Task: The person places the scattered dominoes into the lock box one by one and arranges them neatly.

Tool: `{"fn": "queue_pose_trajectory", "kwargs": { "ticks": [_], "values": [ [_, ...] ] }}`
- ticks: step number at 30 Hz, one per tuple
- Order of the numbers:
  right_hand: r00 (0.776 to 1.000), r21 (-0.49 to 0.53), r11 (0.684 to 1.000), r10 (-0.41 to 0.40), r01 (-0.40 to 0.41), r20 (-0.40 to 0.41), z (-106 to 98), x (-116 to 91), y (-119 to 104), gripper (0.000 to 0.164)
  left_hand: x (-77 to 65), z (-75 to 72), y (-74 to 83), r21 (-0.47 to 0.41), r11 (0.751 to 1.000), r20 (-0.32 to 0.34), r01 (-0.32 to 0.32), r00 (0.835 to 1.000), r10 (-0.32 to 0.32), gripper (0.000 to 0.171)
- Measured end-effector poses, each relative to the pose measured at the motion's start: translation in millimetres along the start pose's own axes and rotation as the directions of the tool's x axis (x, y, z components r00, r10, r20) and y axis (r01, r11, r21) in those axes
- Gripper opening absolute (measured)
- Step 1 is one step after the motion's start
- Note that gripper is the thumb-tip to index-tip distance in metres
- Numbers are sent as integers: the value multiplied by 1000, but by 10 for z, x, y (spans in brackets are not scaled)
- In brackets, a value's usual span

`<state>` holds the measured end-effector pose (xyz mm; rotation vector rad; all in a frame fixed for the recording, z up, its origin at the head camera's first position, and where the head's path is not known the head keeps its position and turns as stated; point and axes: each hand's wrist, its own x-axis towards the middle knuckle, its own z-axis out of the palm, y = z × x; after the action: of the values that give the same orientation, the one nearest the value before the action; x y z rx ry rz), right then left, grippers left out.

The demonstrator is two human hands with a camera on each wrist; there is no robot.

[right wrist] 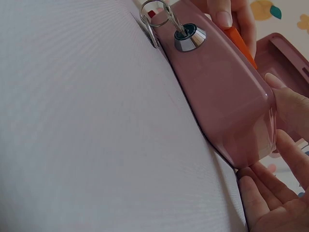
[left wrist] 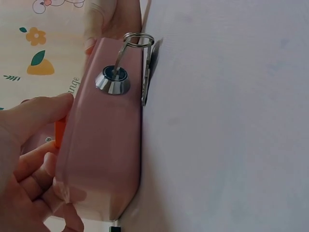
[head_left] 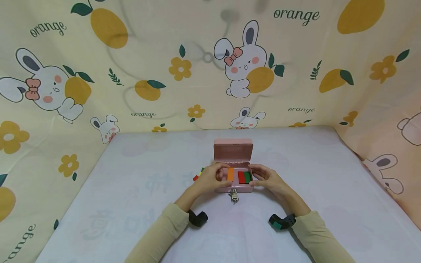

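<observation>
A pink metal cash box (head_left: 243, 190) stands on the table with its lid (head_left: 233, 152) raised. Between thumb and fingers, my left hand (head_left: 208, 179) pinches an orange block (head_left: 230, 174) upright at the left part of the box. Inside on the right, a red block (head_left: 241, 177) and a green block (head_left: 247, 177) lie side by side. My right hand (head_left: 271, 181) grips the box's right end, thumb at the front corner of the rim and fingers along the side. A key sits in the front lock (left wrist: 113, 82), its ring (left wrist: 139, 39) hanging from it.
Several small coloured blocks (head_left: 196, 178) lie left of the box, partly hidden behind my left hand. Dark wrist cameras (head_left: 198, 219) sit on both wrists below beige sleeves (head_left: 164, 226). A white cloth covers the table (head_left: 131, 204); a printed curtain (head_left: 197, 44) hangs behind.
</observation>
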<state>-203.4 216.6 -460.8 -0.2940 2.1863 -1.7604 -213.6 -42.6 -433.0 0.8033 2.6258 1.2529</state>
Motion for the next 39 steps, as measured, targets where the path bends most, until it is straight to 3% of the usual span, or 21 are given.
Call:
{"fn": "queue_pose_trajectory", "kwargs": {
  "ticks": [4, 16, 25, 39],
  "values": [
    [1000, 5, 1000, 4, -4, 0, -6, 1, 7, 71, 35, 35, 7, 28, 999, 6, 16, 1000, -16, 49],
    [999, -20, 999, -34, 34, 18, -3, -12, 22, 73, 92, 133, 15, 233, 972, -23, 38, 999, -34, 51],
    [999, -5, 999, -43, 43, 22, -4, -14, 10, 71, 124, 198, 76, 398, 914, -74, 73, 996, -47, 50],
    [999, -13, 999, -33, 34, 17, -11, -1, 33, 72, 165, 244, 128, 498, 855, -85, 143, 990, -116, 53]
  ]
}}
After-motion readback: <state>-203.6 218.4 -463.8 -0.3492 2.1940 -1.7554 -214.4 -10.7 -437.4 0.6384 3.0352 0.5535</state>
